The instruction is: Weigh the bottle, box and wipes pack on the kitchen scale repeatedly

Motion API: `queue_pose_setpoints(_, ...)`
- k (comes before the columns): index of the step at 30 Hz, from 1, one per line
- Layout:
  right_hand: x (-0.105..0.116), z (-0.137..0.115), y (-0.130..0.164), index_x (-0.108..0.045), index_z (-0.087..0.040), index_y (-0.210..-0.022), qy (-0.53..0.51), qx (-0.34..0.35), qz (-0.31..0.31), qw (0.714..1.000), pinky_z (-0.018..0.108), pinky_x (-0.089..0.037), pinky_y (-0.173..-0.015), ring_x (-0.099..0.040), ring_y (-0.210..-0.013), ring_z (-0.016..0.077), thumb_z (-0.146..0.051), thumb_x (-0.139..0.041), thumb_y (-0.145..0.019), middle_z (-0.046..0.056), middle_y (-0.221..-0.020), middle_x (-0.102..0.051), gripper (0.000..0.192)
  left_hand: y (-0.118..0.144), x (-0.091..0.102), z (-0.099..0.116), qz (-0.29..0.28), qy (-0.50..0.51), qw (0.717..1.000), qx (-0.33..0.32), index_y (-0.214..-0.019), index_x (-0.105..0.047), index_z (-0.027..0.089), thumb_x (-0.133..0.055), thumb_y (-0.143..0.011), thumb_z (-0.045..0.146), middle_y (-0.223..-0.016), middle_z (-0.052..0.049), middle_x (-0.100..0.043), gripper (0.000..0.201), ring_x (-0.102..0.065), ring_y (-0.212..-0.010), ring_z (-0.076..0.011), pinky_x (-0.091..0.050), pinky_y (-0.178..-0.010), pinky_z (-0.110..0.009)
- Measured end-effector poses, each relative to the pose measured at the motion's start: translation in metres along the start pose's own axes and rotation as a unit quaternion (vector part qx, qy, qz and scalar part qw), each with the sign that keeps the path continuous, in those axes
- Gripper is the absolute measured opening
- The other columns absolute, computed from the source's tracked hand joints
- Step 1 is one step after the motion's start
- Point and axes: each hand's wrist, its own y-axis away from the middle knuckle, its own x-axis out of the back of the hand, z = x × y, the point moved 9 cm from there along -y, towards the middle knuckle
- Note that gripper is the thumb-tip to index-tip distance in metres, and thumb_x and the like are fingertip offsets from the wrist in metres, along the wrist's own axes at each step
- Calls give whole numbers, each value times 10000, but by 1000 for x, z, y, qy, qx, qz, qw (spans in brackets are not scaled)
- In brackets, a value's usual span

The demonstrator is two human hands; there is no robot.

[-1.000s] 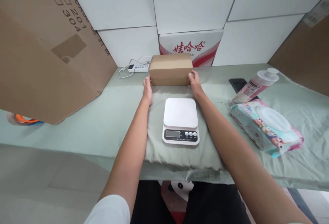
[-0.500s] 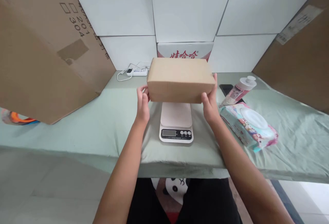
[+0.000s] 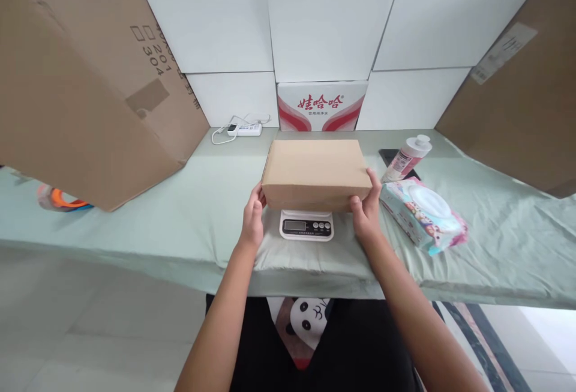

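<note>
A closed brown cardboard box (image 3: 316, 167) is held level between my two hands, over a white kitchen scale (image 3: 306, 226). The box hides the scale's weighing plate; only the front panel with its dark display and round buttons shows. I cannot tell whether the box touches the plate. My left hand (image 3: 253, 215) grips the box's left end, fingertips partly hidden behind it. On the opposite end, my right hand (image 3: 366, 203) has its thumb on the front face and its fingers along the side.
Right of the box lie a wet wipes pack (image 3: 423, 209), a pink and white bottle (image 3: 407, 158) and a dark flat object (image 3: 389, 155). A white power strip (image 3: 245, 129) with a cable sits at the back. Large cardboard panels (image 3: 90, 92) and white boards (image 3: 333, 29) enclose the table.
Both hands have lowered the box toward the scale, so it now covers the weighing plate. The printed carton behind shows more fully. The camera view has tilted up slightly.
</note>
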Motion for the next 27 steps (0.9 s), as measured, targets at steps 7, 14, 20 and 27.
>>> queue_pose_setpoints(7,0,5,2,-408,-282,-1548,-17,-5,18,1000,569,-461,-1177,-464,-1500,344,-590,-530,-988,155,-1522,-516,650,-1,-1,-2,2,0,1000,4,-1470,-630,298,-500,-973,767,-1571,-119,-620,695,-556,-1495,-314,-469,-1232,-465)
queue_pose_setpoints(14,0,6,1,-423,-276,-1524,-21,-3,22,1000,581,-456,-1178,-475,-1480,347,-616,-527,-973,160,-1505,-520,656,-1,-1,-3,-4,-4,1000,7,-1499,-602,298,-476,-979,773,-1581,-130,-608,716,-559,-1487,-318,-474,-1213,-474)
queue_pose_setpoints(20,0,6,-1,-427,-284,-1536,-29,-13,19,999,565,-485,-1151,-497,-1463,351,-621,-528,-965,152,-1500,-531,670,0,0,-1,6,-4,1000,7,-1478,-620,279,-499,-959,788,-1584,-139,-603,737,-544,-1506,-322,-457,-1237,-467)
queue_pose_setpoints(27,2,12,-1,-411,-319,-1562,-74,-25,41,996,553,-514,-1103,-575,-1359,326,-648,-486,-978,135,-1456,-547,674,-1,2,-1,9,2,1000,-9,-1534,-571,294,-473,-994,747,-1628,-126,-563,711,-507,-1539,-306,-447,-1254,-454)
